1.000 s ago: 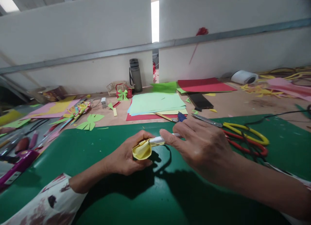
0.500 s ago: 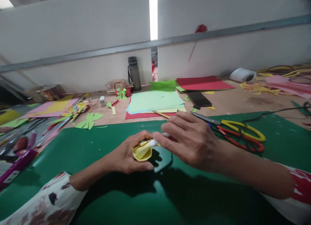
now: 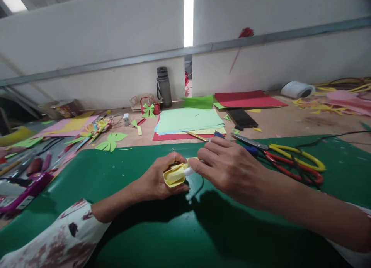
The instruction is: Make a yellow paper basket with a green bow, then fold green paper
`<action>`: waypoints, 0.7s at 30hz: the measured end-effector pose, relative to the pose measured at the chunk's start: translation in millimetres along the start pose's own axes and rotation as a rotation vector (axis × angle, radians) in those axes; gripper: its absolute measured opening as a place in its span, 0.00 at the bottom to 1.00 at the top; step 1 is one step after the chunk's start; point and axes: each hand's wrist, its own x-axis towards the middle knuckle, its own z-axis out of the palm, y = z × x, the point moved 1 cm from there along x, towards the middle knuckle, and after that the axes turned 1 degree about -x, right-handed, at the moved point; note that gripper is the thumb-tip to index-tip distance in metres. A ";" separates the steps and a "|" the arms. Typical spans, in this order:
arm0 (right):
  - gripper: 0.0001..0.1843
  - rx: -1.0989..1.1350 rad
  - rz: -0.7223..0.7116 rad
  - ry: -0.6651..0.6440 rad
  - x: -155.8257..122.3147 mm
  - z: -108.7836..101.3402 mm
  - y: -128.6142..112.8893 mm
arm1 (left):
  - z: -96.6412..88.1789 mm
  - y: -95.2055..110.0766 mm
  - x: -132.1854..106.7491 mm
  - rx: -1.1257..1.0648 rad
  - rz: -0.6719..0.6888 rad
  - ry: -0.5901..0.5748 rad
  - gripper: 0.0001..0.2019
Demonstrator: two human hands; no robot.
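My left hand (image 3: pixel 162 176) curls its fingers around a small folded yellow paper piece (image 3: pixel 175 175), cup-shaped and open toward me. Close by on the right, my right hand (image 3: pixel 227 165) pinches a slim white stick (image 3: pixel 189 170), whose tip meets the paper's right side. Most of the stick is hidden by the fingers, so its exact kind cannot be told. Beyond the right hand, large scissors (image 3: pixel 292 160) with one yellow and one red handle lie on the green mat (image 3: pixel 139 229). A pencil (image 3: pixel 197 136) rests beyond my knuckles.
Stacked pale green sheets (image 3: pixel 188 120) lie at the back middle, with red paper (image 3: pixel 251 99) and a phone (image 3: pixel 242 117) to their right. A grey bottle (image 3: pixel 164 88) stands by the wall. Green paper leaves (image 3: pixel 111 141) and a purple tool (image 3: pixel 27 196) are at left.
The white stick has tilted lower and moved along the yellow paper's right side. The paper's opening has turned slightly in my left hand. The whole view has shifted a little.
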 end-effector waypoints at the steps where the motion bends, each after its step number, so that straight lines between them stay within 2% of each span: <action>1: 0.11 0.025 -0.006 -0.005 -0.5 1.2 1.6 | 0.7 -0.2 0.2 -0.014 0.010 -0.006 0.20; 8: 0.15 0.181 -0.044 -0.029 -3.1 6.6 12.2 | 2.9 -1.1 -0.4 -0.027 0.030 -0.013 0.20; 14: 0.10 -0.074 -0.014 0.017 -1.4 -4.8 -9.0 | 1.1 -1.9 0.2 0.008 0.077 0.020 0.20; 17: 0.07 -0.055 0.010 -0.033 -2.3 -5.6 -12.3 | 1.6 -2.4 1.0 -0.003 0.084 0.018 0.20; 21: 0.08 0.073 0.017 -0.142 -5.7 1.9 -3.9 | 2.2 -3.4 1.3 0.019 0.083 0.028 0.19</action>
